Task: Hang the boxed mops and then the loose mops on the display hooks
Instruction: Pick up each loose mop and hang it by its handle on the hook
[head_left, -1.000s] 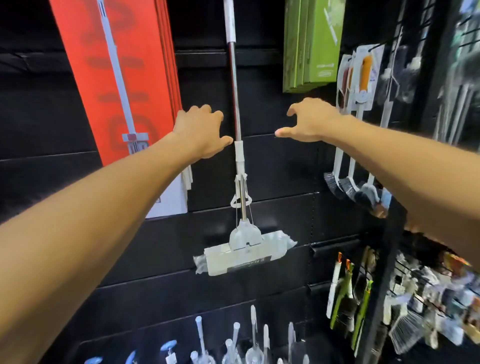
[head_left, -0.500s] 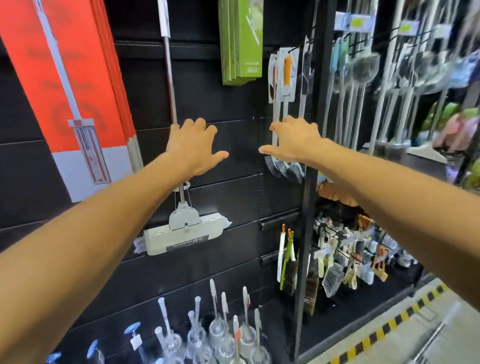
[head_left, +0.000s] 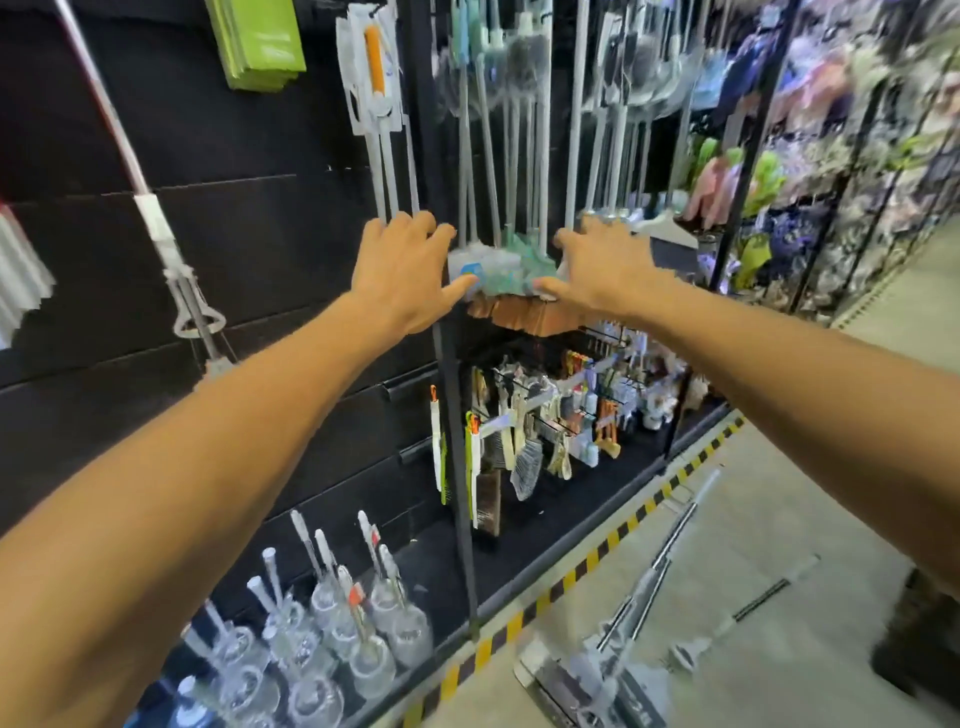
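Black wall panel (head_left: 249, 218) left of upright post (head_left: 457, 467): bare patch between hung mop handle (head_left: 156, 218) and carded brushes (head_left: 376, 88). Right of post: hanging brooms (head_left: 498, 156) packed tight. Floor by striped kerb (head_left: 597, 561): loose mops (head_left: 623, 623) lie across it. Panel's bottom edge crowded with glass brush holders (head_left: 332, 639).

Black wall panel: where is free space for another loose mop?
Bare black wall panel lies between the hung loose mop and the carded brushes. Right of the upright post, hanging brooms crowd everything.
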